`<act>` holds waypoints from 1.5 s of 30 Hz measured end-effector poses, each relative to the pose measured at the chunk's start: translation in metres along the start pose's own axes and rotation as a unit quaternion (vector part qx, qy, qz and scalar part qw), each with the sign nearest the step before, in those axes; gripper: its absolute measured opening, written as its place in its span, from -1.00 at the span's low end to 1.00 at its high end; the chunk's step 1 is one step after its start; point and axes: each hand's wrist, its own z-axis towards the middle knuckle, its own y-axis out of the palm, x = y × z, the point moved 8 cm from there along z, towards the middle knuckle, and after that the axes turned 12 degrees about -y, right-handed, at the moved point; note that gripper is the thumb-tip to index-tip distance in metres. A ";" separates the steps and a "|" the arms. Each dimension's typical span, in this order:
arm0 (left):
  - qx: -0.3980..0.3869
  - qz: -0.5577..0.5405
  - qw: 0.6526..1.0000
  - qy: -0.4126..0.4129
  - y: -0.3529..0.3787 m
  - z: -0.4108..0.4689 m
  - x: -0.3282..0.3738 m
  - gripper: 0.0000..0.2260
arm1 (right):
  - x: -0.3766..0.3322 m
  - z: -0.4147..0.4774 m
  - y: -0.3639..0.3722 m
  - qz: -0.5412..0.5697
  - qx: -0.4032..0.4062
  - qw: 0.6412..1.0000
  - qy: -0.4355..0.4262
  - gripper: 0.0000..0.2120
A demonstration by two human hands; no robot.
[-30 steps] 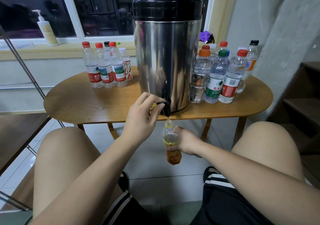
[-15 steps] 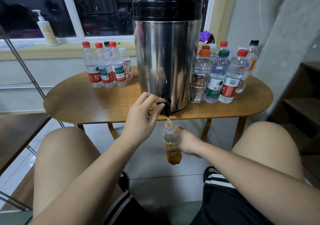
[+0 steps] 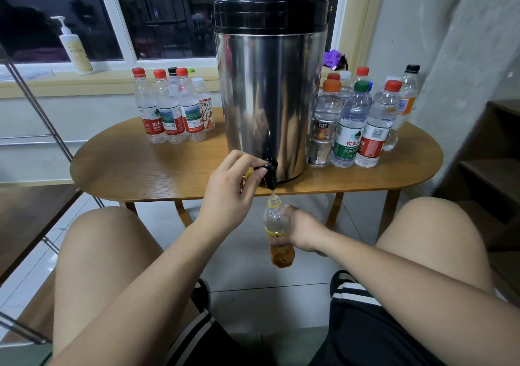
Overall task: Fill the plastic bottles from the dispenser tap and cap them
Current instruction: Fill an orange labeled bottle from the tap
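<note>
Under the black tap [image 3: 269, 173]: small clear plastic bottle with orange label [image 3: 277, 225], held in the air past the wooden desk [image 3: 140, 174] edge; mouth just beneath the spout
Right hand [image 3: 302, 232]: your fingers wrap the bottle's middle
Left hand [image 3: 228, 194]: thumb and fingers pinch the lever on the tall steel dispenser [image 3: 270, 90]
Handling: thin wall, likely soft; heavier as it fills; grip the labelled waist gently, or it may squeeze over
Hard to see: fill level; yellow bit [image 3: 249, 173] behind your left hand, perhaps the cap
</note>
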 end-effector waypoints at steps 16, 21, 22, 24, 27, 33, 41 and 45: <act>-0.005 0.003 1.000 -0.007 0.000 0.000 -0.001 -0.93 | -0.003 -0.001 -0.001 -0.007 0.005 1.000 0.000 -0.27; -0.007 0.002 1.000 -0.008 0.000 0.001 -0.001 -0.92 | -0.003 -0.001 -0.001 -0.015 0.006 1.000 -0.001 -0.25; -0.006 0.001 1.000 -0.008 0.001 0.001 -0.001 -0.92 | -0.003 0.000 -0.001 -0.016 0.009 1.000 -0.003 -0.25; -0.005 0.001 1.000 -0.007 0.001 0.001 -0.002 -0.93 | -0.003 0.000 -0.002 -0.015 0.012 1.000 -0.005 -0.26; -0.004 0.001 1.000 -0.009 0.001 0.001 -0.002 -0.92 | -0.002 0.000 -0.002 -0.007 0.018 1.000 -0.003 -0.26; -0.003 0.000 1.000 -0.010 0.000 0.000 -0.002 -0.93 | -0.001 0.001 -0.001 -0.004 0.017 1.000 -0.011 -0.26; -0.007 0.003 1.000 -0.013 0.001 0.000 -0.001 -0.93 | -0.002 0.001 -0.001 -0.006 0.008 1.000 -0.017 -0.27; -0.007 0.004 1.000 -0.014 0.001 0.001 -0.002 -0.93 | -0.002 0.002 -0.001 -0.010 0.011 1.000 -0.017 -0.27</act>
